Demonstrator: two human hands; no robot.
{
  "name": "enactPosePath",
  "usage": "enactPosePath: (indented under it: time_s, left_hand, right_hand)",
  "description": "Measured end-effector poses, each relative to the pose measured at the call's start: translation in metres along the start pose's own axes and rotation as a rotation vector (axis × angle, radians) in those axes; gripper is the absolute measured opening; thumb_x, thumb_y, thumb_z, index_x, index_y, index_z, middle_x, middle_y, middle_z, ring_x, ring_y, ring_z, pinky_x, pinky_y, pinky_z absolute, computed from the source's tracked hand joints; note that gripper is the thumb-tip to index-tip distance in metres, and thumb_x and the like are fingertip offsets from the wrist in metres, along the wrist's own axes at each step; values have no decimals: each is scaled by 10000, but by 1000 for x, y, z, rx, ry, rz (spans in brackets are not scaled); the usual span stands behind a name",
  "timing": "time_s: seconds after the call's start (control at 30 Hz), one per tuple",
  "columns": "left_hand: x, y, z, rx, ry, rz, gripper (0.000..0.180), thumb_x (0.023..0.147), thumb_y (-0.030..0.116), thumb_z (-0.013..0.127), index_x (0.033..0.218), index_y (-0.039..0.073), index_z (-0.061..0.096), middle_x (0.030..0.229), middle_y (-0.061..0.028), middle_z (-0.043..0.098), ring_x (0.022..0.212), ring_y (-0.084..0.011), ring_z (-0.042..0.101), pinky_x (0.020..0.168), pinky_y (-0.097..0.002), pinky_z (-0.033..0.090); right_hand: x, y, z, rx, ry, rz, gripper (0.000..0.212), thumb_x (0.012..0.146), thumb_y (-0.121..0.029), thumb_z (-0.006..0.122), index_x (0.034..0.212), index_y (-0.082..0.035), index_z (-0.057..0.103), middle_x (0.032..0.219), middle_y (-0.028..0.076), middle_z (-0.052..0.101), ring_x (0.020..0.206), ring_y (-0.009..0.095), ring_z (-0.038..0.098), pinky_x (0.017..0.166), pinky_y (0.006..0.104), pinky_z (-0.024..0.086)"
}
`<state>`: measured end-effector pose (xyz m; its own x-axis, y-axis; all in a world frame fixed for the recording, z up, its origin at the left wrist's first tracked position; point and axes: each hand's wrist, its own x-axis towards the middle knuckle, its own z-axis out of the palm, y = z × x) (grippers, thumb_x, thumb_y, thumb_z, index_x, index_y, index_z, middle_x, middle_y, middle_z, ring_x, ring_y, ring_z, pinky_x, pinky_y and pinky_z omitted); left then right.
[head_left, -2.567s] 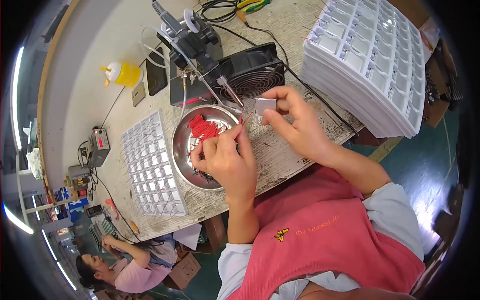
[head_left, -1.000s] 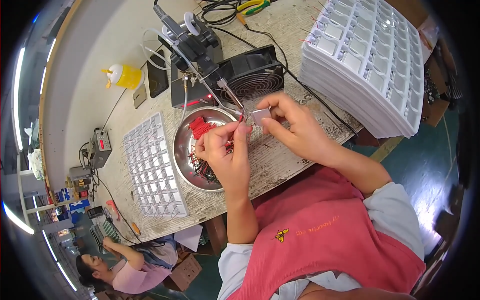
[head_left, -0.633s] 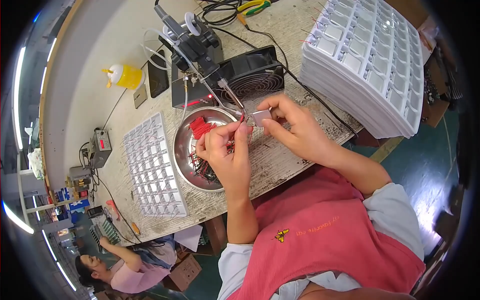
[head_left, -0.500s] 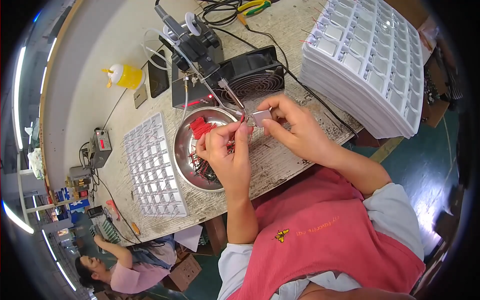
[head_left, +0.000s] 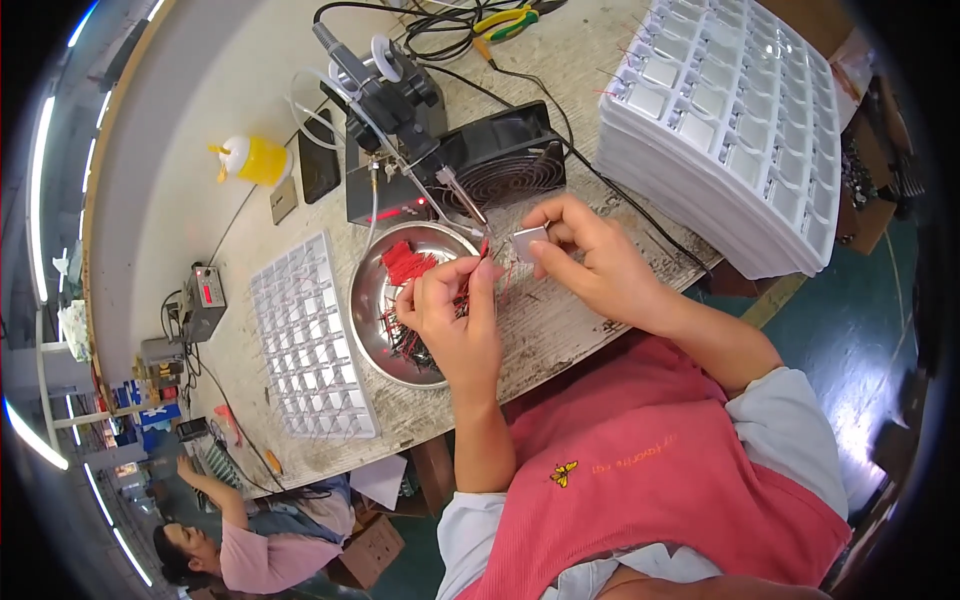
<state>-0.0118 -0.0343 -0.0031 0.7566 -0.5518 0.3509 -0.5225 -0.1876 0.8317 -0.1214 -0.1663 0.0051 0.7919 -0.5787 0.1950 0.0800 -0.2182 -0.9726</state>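
Note:
My left hand (head_left: pixel 458 315) pinches a short red wire (head_left: pixel 485 248) between thumb and fingertips, over the right rim of a round metal bowl (head_left: pixel 362 345). In the bowl lie red wires (head_left: pixel 405 262) and black wires (head_left: pixel 410 345). A small flat silver rectangular piece, like a battery cell (head_left: pixel 528 244), is gripped in my right hand (head_left: pixel 598 262), thumb on its face. Just above the two hands, the tip of a mounted soldering iron (head_left: pixel 468 198) points down between them. The wire and the silver piece are a little apart.
Behind the iron stands a black fan (head_left: pixel 510 165). A tall stack of white trays (head_left: pixel 690 190) fills the right; another white tray (head_left: pixel 310 335) with silver pieces lies left of the bowl. Further back are a yellow bottle (head_left: pixel 258 160) and pliers (head_left: pixel 510 22). A co-worker (head_left: pixel 260 550) sits lower left.
My right hand has drawn the silver piece slightly right, away from the iron's tip and the wire. My left hand has barely moved. The co-worker's arm has stretched further out.

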Motion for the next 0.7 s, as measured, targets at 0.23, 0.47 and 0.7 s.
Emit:
enactPosePath:
  time_s: [0.23,0.47,0.7]
  left_hand:
    - [-7,-13,-13,6,6,-18,86,891,165,646,940,100,618,802,9,725,779,-86,604,975,-332,244]
    - [-12,-10,-23,-15,4,-82,90,907,162,632,941,79,626,785,-19,726,750,-82,579,963,-324,244]
    - [-15,-13,-21,23,-2,9,81,911,64,630,906,-10,595,781,-80,681,708,-99,636,696,-217,476]
  right_hand:
    - [-13,-8,-26,-121,-34,28,209,906,-140,617,1024,-3,511,710,107,654,622,220,650,584,334,482]
    - [-30,-94,-90,-522,-45,-281,163,845,-18,660,992,-42,592,909,88,637,797,190,617,647,274,485]
    - [48,-91,-198,-607,449,-296,196,906,-170,621,1017,-14,576,900,64,629,815,150,598,684,287,493]
